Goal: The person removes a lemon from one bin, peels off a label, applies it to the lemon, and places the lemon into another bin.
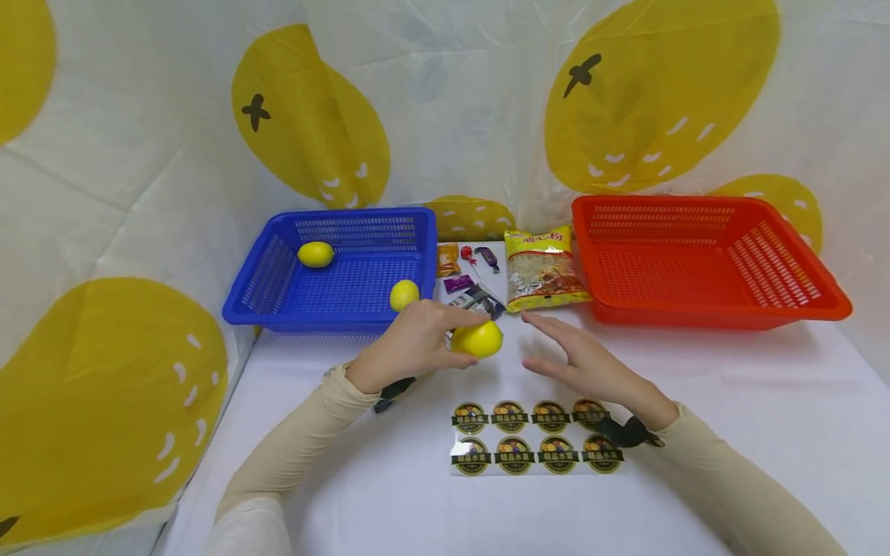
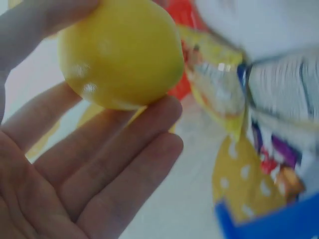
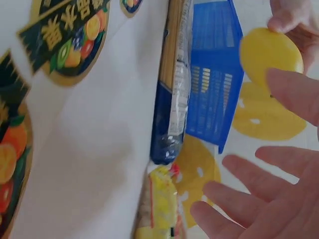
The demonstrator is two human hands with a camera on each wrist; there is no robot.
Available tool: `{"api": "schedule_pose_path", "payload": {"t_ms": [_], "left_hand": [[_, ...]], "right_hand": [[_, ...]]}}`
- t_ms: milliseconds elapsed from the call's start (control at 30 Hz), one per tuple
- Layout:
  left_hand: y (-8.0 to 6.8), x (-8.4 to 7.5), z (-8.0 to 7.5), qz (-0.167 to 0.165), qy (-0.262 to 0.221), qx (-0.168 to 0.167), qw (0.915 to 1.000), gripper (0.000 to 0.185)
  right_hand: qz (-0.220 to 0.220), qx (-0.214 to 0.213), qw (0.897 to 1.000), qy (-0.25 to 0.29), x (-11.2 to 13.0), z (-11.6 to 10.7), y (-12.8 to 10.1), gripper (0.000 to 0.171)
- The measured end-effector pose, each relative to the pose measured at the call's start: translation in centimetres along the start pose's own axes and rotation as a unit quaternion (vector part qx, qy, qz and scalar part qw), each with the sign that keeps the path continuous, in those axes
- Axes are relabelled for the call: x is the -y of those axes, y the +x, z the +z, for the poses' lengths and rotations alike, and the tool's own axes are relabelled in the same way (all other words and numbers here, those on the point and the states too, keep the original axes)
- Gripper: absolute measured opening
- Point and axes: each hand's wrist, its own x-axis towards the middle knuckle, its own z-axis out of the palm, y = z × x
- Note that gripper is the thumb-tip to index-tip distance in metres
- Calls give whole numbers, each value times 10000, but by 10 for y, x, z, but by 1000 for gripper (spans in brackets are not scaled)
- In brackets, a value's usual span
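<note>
Round yellow lemon (image 1: 477, 339) pinched in left hand (image 1: 410, 345) fingertips above white table (image 1: 730, 401), just in front of blue plastic basket (image 1: 278, 297); right hand (image 1: 587, 363) flat, released, near; two more lemons inside blue basket; one red basket (image 1: 702, 309); eight round stickers on sheet (image 1: 535, 437)

Left hand (image 2: 75, 164) filled the lower left, palm up, thumb and fingertips (image 2: 159, 112) pinching a yellow lemon (image 2: 119, 52) at top. Behind it, blurred: a yellow snack bag (image 2: 214, 84), something red (image 2: 182, 12), a blue basket edge (image 2: 269, 219) at bottom right. Small packets near the right edge were too smeared to identify.
</note>
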Motion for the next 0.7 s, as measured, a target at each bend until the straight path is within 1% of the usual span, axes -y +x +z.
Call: {"api": "schedule_pose_path", "payload": {"t_ms": [133,233,367,533,700], "left_hand": [[9,-2,19,-120,-55,219,9997,60],[17,-2,33,-46,2,352,9994,59],[27,-1,51,108,261,533,9982,56],[38,-3,67,145,724,769,9943,57],[45,-4,80,152,878,950,9915,58]], "right_hand": [[-155,-11,9997,186,-11,-1,1,74],[-171,-25,9996,217,-18,1,1,70],[-174,-107,9995,241,-24,3,2,61],[-202,-218,9994,159,-31,7,6,57],[-114,-168,9998,88,-34,12,11,55]]}}
